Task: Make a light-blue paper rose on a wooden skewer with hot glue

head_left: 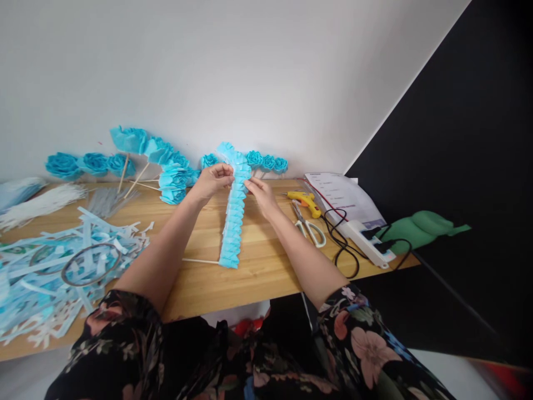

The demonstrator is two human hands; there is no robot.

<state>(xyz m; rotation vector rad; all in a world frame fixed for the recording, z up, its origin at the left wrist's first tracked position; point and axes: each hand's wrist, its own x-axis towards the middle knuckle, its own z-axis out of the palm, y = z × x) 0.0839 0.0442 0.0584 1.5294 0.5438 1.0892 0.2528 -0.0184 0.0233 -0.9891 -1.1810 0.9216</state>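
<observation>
Your left hand [215, 181] and right hand [261, 194] pinch opposite sides of the blue strip [235, 216]; its near end meets a stick [200, 261] towards the front edge of the tabletop [266, 269]. It looks fully ruffled, but not rolled. Formed flowers [65, 165] line the back edge.

A pleated blue paper strip [234, 214] is held near its far end by the left hand [211, 182] on 1 edge and the right hand [263, 197] on the other. A thin stick [200, 260] is seen at its near end. Blue paper flowers [95, 163] are lined along the wall [266, 66], and scissors [305, 222] are laid beside a yellow glue gun [306, 202].
</observation>
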